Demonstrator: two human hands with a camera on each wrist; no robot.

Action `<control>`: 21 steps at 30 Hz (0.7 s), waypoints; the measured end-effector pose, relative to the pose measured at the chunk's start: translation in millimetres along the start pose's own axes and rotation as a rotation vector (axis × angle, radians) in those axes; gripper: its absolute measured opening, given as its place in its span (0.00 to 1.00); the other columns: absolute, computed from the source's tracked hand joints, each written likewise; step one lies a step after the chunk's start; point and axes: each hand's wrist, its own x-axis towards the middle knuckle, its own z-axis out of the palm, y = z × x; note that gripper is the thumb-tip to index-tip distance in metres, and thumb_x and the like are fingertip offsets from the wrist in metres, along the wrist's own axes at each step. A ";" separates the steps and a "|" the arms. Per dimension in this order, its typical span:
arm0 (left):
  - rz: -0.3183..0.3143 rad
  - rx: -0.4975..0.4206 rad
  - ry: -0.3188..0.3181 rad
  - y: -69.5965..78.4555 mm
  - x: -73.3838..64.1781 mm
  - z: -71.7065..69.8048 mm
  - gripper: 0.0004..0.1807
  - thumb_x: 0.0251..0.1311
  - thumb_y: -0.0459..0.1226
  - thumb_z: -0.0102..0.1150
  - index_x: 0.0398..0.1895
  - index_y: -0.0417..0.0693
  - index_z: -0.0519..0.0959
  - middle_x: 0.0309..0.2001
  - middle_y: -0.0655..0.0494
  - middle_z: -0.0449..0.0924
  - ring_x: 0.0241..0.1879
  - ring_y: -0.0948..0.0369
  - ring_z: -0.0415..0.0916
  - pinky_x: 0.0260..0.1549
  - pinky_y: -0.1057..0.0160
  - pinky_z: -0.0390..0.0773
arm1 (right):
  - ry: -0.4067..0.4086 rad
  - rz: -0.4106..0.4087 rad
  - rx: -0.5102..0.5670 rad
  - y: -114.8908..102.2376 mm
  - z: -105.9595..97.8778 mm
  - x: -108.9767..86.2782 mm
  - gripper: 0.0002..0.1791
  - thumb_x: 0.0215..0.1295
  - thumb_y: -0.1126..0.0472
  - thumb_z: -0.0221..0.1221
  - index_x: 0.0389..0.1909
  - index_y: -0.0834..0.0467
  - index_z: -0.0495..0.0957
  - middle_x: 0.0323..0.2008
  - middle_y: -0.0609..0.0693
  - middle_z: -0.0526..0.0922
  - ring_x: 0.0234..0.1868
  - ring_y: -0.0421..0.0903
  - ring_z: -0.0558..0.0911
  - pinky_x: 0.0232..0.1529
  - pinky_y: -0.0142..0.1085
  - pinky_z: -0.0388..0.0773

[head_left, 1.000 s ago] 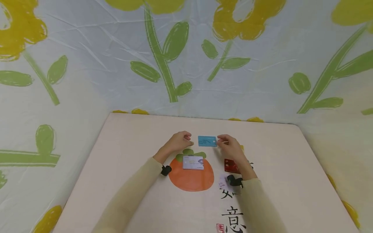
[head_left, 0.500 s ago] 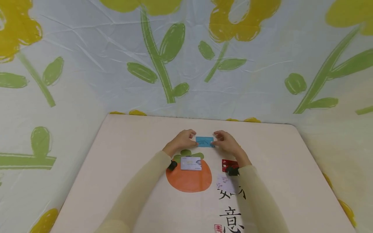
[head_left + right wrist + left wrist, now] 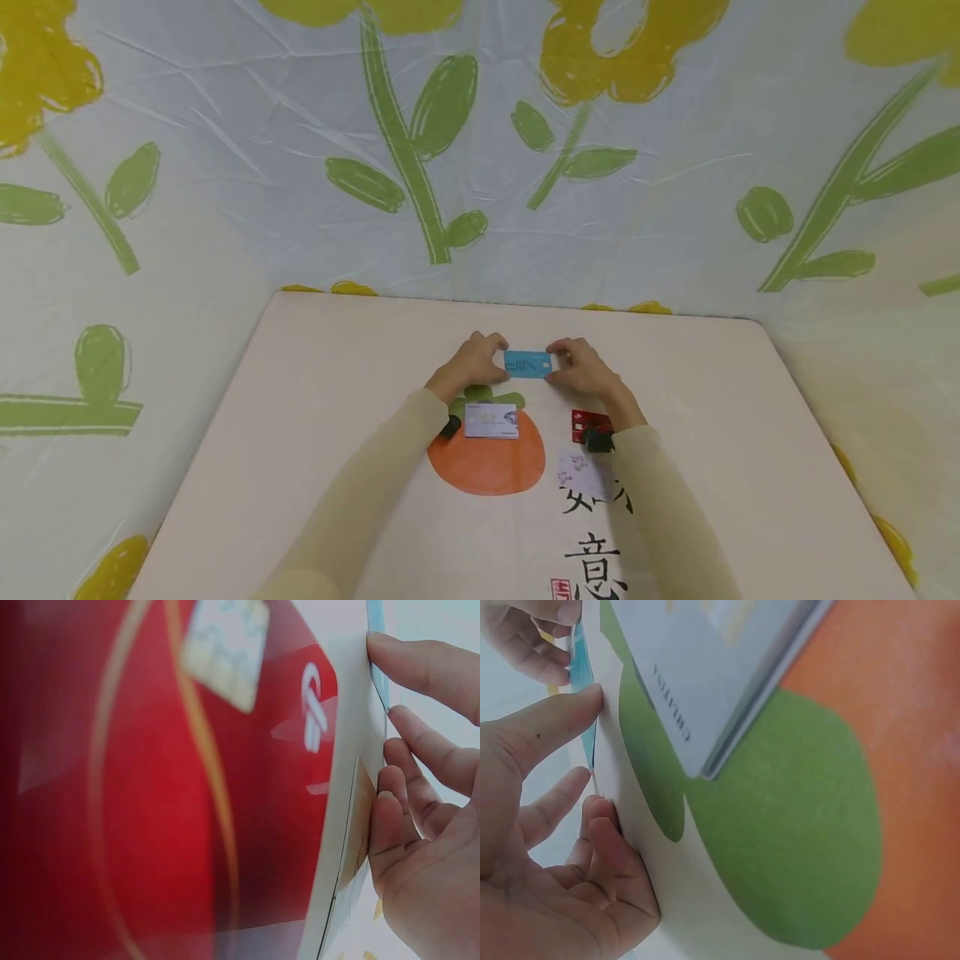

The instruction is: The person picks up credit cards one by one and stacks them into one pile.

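Observation:
A blue bank card (image 3: 527, 364) with a chip lies flat on the table between both hands. My left hand (image 3: 468, 362) holds its left end, thumb at the near corner and index finger at the far one. The right hand (image 3: 588, 368) pinches the right end the same way. In the left wrist view, the left thumb (image 3: 581, 709) touches the card's near edge, and the other fingers curl loosely. In the right wrist view, the right thumb and index finger meet the blue edge (image 3: 379, 671); the remaining fingers rest close to a yellowish card (image 3: 355, 825).
A pale stack of cards (image 3: 491, 421) lies on the printed orange fruit. Under the right wrist are a red bank card (image 3: 578, 422) and a whitish card with purple flowers (image 3: 573, 467). Black calligraphy (image 3: 594, 558) is printed nearer. Flowered cloth (image 3: 300, 208) hangs behind the table.
Both hands have moved inward to the blue card's ends. The card has shifted slightly left in view, as the whole view did too. Over the last half second the fingers have settled at its corners.

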 end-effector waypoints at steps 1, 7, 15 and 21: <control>-0.003 0.001 -0.002 0.4 -0.4 -0.2 0.30 0.60 0.41 0.70 0.65 0.49 0.72 0.58 0.43 0.68 0.49 0.53 0.69 0.49 0.56 0.74 | 0.000 0.001 0.001 -0.4 0.1 -0.4 0.29 0.62 0.62 0.68 0.64 0.60 0.72 0.59 0.62 0.67 0.58 0.59 0.66 0.63 0.54 0.65; -0.011 0.006 -0.014 1.6 -1.3 -0.8 0.30 0.60 0.41 0.70 0.65 0.50 0.72 0.59 0.43 0.67 0.48 0.53 0.69 0.48 0.57 0.74 | 0.012 -0.021 0.003 -3.1 0.6 -2.1 0.28 0.62 0.64 0.68 0.62 0.63 0.72 0.57 0.63 0.67 0.56 0.60 0.66 0.60 0.54 0.65; 0.006 0.001 0.013 4.6 -1.3 -0.6 0.28 0.59 0.39 0.69 0.62 0.47 0.73 0.51 0.50 0.74 0.47 0.56 0.73 0.45 0.59 0.75 | 0.019 -0.037 0.041 -4.7 0.5 -2.1 0.26 0.62 0.66 0.66 0.61 0.63 0.70 0.53 0.62 0.71 0.53 0.58 0.68 0.58 0.52 0.67; 0.018 -0.013 0.005 8.1 0.1 2.3 0.28 0.61 0.35 0.67 0.63 0.42 0.71 0.48 0.52 0.76 0.44 0.57 0.73 0.46 0.60 0.75 | 0.017 -0.006 0.102 -4.4 0.6 -2.1 0.24 0.64 0.68 0.63 0.60 0.65 0.70 0.51 0.61 0.74 0.50 0.57 0.71 0.56 0.49 0.69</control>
